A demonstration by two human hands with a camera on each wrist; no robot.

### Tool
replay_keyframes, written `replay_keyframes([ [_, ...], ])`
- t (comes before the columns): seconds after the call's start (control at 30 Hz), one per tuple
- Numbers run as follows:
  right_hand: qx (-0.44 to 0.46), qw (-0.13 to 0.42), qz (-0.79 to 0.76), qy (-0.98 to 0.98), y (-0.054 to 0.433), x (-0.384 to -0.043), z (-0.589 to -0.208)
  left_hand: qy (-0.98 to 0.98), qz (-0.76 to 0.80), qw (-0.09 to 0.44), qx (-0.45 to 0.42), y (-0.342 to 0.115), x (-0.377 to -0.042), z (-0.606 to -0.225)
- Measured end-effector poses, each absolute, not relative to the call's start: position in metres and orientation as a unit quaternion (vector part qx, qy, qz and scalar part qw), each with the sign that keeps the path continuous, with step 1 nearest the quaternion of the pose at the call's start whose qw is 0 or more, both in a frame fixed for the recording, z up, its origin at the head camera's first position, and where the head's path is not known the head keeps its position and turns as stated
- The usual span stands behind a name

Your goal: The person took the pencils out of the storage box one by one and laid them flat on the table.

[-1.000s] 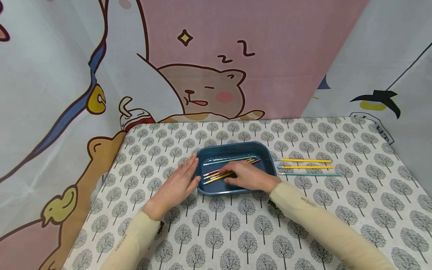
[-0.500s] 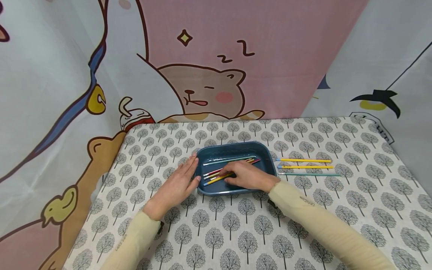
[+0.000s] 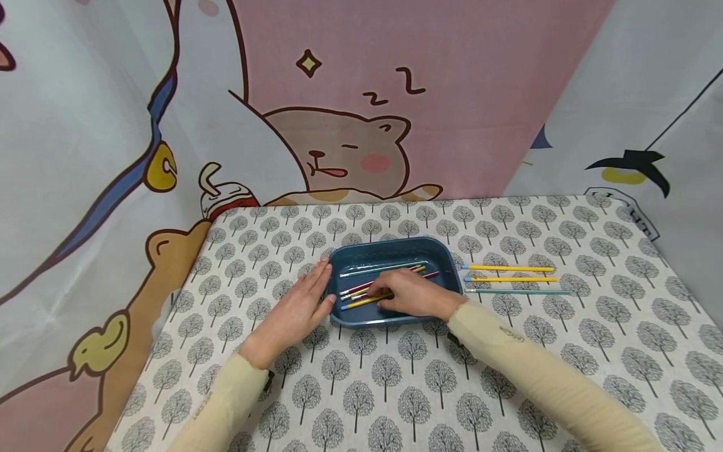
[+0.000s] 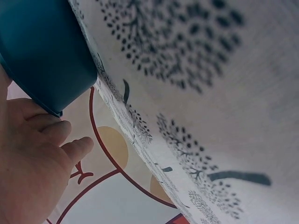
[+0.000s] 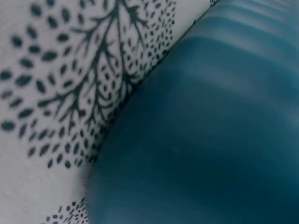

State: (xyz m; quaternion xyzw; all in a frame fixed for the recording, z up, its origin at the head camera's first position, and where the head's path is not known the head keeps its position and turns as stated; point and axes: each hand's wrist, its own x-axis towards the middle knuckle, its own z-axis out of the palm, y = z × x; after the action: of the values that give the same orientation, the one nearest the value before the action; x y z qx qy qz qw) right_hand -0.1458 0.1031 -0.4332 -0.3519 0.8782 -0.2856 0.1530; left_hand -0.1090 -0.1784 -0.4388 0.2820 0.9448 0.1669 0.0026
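Observation:
In the head view a dark blue plastic bin (image 3: 390, 323) sits mid-table, with several pencils inside. My left hand (image 3: 299, 306) rests its straight fingers against the bin's left rim; the left wrist view shows that hand (image 4: 35, 154) at the bin wall (image 4: 46, 56). Reaching over the right side, my right hand (image 3: 409, 294) has its bent fingers and thumb around a yellow pencil (image 3: 360, 303) with a blue end. Red and yellow pencils run under the hand, and a green pencil (image 3: 361, 272) lies behind it. The fingertips are partly hidden. The right wrist view shows only the bin's outer wall (image 5: 210, 116) and cloth.
To the right of the bin, two yellow pencils (image 3: 511, 280) and a green pencil (image 3: 519, 292) lie side by side on the tree-print tablecloth (image 3: 412, 402). A cartoon-printed curtain (image 3: 452, 94) hangs behind the table.
My right hand has shifted only slightly inside the bin. The red pencil's tip has slid a little to the right, and the yellow pencils beneath the fingers have shifted slightly. The left hand keeps its place.

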Motion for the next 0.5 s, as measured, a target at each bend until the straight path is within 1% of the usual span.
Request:
replay_keyframes([
  [0.5, -0.371, 0.134, -0.275, 0.877, 0.1027, -0.1496, -0.4364, 0.945, 0.168, 0.002, 0.280, -0.1781, -0.1094, -0.4391],
])
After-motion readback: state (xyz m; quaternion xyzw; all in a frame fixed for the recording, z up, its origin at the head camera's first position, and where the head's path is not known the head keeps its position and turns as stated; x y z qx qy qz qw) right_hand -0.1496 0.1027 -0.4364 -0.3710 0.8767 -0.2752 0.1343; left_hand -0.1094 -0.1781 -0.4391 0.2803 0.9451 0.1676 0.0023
